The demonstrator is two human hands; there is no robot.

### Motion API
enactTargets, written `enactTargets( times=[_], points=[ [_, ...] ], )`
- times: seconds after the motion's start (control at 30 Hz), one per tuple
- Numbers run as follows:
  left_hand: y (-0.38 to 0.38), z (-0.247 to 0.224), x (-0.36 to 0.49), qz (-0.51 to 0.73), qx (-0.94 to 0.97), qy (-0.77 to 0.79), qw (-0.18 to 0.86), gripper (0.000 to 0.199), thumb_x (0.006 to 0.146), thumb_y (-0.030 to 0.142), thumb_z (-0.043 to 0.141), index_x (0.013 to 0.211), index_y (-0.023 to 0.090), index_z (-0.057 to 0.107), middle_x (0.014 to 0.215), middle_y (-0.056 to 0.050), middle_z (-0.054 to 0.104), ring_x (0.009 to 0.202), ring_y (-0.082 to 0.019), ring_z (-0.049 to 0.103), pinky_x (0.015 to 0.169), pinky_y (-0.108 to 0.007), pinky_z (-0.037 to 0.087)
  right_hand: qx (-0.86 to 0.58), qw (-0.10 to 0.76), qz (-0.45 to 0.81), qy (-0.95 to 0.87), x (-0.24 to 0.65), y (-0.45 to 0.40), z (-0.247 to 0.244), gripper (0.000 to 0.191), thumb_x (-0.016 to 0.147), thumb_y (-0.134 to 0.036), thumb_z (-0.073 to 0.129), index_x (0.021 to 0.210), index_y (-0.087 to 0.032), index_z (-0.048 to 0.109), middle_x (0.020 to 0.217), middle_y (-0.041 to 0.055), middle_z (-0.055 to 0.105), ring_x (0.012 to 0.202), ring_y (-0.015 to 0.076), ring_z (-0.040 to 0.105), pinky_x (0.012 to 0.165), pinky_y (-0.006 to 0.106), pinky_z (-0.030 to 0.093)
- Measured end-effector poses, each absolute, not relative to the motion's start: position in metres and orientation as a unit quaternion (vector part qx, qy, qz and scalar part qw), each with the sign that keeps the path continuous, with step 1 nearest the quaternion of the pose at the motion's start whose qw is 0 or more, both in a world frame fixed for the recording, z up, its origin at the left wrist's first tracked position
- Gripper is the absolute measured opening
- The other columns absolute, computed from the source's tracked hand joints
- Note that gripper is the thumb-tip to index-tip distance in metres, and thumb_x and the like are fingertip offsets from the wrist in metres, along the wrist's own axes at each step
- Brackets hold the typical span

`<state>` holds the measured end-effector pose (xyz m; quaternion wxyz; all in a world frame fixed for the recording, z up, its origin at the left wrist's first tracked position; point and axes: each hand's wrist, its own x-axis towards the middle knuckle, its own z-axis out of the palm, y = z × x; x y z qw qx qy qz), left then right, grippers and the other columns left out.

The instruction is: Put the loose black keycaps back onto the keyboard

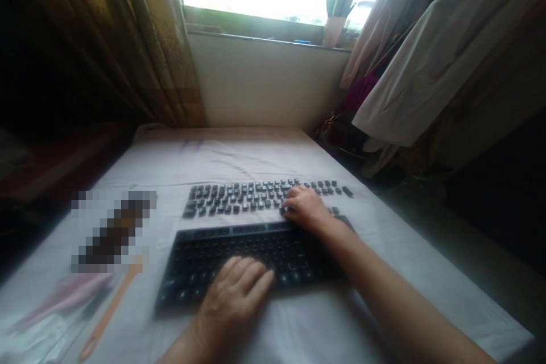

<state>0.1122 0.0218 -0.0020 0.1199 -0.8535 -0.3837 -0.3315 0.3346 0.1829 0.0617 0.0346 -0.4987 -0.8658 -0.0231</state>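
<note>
A black keyboard (pixel 251 250) lies on a pale cloth that covers the table (pixel 273 153). Behind it, loose black keycaps (pixel 243 196) are laid out in several rows. My left hand (pixel 239 293) rests on the keyboard's front edge, palm down, its fingers close together but stretched out, holding nothing visible. Over the right part of the keycap rows is my right hand (pixel 305 206), fingers bent down and touching the keycaps near the lower row; whatever is between its fingertips is too small to make out.
An orange-handled tool (pixel 106 315) lies at the left, beside a pink cloth (pixel 70 298) and a pixelated dark object (pixel 117 230). Behind the table are a wall (pixel 264 79), a window and a curtain (pixel 157 51). Clothes (pixel 418 68) hang at the right.
</note>
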Motion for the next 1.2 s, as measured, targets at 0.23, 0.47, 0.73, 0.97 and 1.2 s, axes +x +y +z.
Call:
enactTargets(
  times=[0.23,0.47,0.73,0.97,1.2],
  points=[
    [0.020,-0.004,0.110,-0.308,-0.863,-0.385,0.113,0.029,0.097,0.019,0.053,0.123,0.025,0.066,0.111,-0.003,0.070,0.108,-0.019,0.060,0.105,-0.039,0.044,-0.488,0.029,-0.017,-0.872,0.333,0.185,0.060,0.013,0.085,-0.024,0.072,0.095,-0.023,0.081,0.111,0.0092,0.071,0.107,0.0278,0.060,0.088,0.036,0.045],
    [0.021,-0.003,0.110,-0.321,-0.857,-0.384,0.119,0.027,0.099,0.022,0.051,0.119,0.029,0.069,0.111,-0.002,0.070,0.109,-0.019,0.059,0.106,-0.038,0.042,-0.490,0.068,0.001,-0.869,0.331,0.178,0.067,0.012,0.087,-0.020,0.070,0.095,-0.019,0.078,0.114,0.0115,0.071,0.109,0.0282,0.060,0.095,0.038,0.044],
    [0.021,0.001,0.110,-0.314,-0.860,-0.384,0.122,0.030,0.103,0.025,0.045,0.119,0.030,0.069,0.112,-0.002,0.070,0.110,-0.019,0.059,0.108,-0.038,0.039,-0.463,0.105,0.092,-0.875,0.338,0.113,0.079,0.015,0.087,-0.020,0.071,0.102,-0.020,0.073,0.102,0.0048,0.074,0.093,0.0190,0.068,0.084,0.028,0.051],
    [0.019,-0.002,0.110,-0.304,-0.861,-0.389,0.125,0.030,0.103,0.026,0.045,0.120,0.030,0.069,0.113,-0.002,0.070,0.110,-0.019,0.060,0.110,-0.038,0.038,-0.435,0.083,0.198,-0.874,0.339,0.085,0.073,0.013,0.081,-0.015,0.071,0.094,-0.020,0.074,0.095,0.0051,0.074,0.087,0.0198,0.068,0.078,0.028,0.049],
    [0.020,-0.001,0.112,-0.298,-0.864,-0.386,0.128,0.033,0.105,0.025,0.039,0.120,0.029,0.069,0.113,-0.002,0.070,0.110,-0.018,0.059,0.110,-0.037,0.036,-0.440,0.049,0.224,-0.868,0.335,0.085,0.078,0.013,0.081,-0.015,0.071,0.094,-0.018,0.075,0.095,0.0053,0.074,0.088,0.0196,0.068,0.079,0.027,0.047]
  ],
)
